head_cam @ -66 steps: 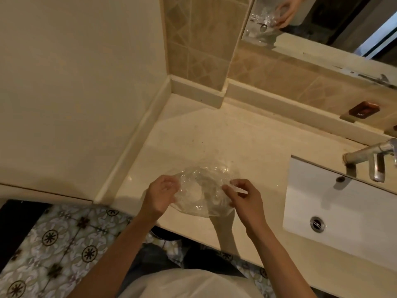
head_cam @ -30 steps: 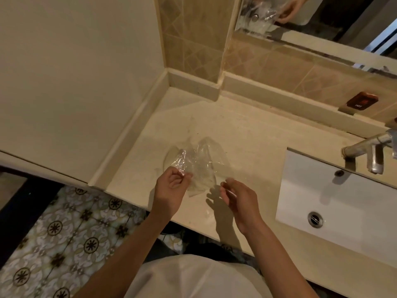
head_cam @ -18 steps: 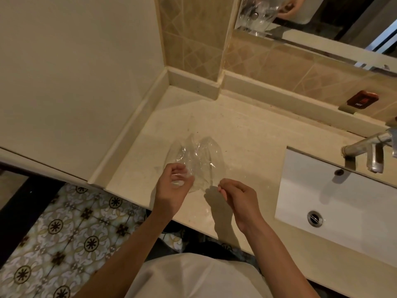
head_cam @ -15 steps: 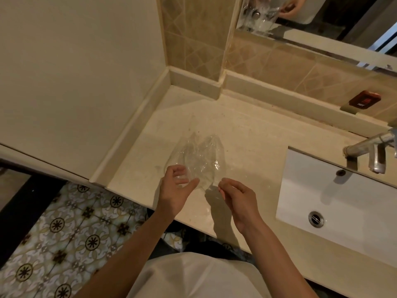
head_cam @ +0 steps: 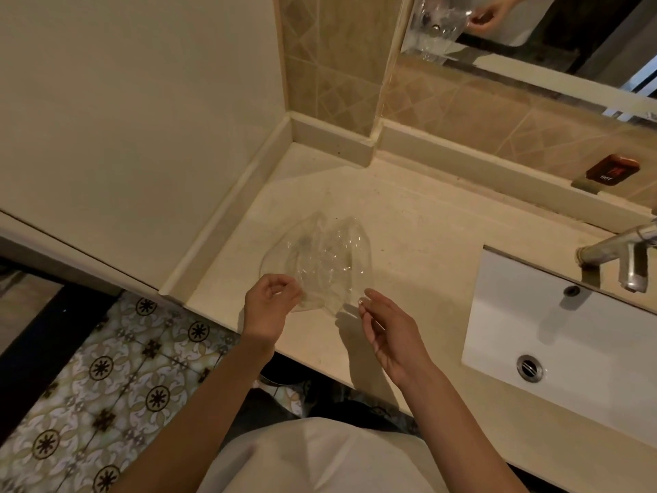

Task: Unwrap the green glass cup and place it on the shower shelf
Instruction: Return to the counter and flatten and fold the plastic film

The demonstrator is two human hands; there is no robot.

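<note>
A crumpled sheet of clear plastic wrap (head_cam: 327, 265) hangs over the beige counter (head_cam: 419, 222), stretched between my two hands. My left hand (head_cam: 272, 307) pinches its left lower edge with curled fingers. My right hand (head_cam: 389, 330) pinches the right lower corner between thumb and fingertips. The mirror (head_cam: 533, 33) reflects the wrap held up by a hand. No green glass cup and no shower shelf are in view.
A white sink basin (head_cam: 569, 336) with a metal faucet (head_cam: 618, 254) sits to the right. Tiled wall and a raised counter lip close the back and left. A patterned floor (head_cam: 106, 378) lies below left. A small brown box (head_cam: 611, 169) rests on the back ledge.
The wrap, first spread wide between my hands, was bunched toward my left hand. Now my hands have drawn apart and the sheet has opened wider again.
</note>
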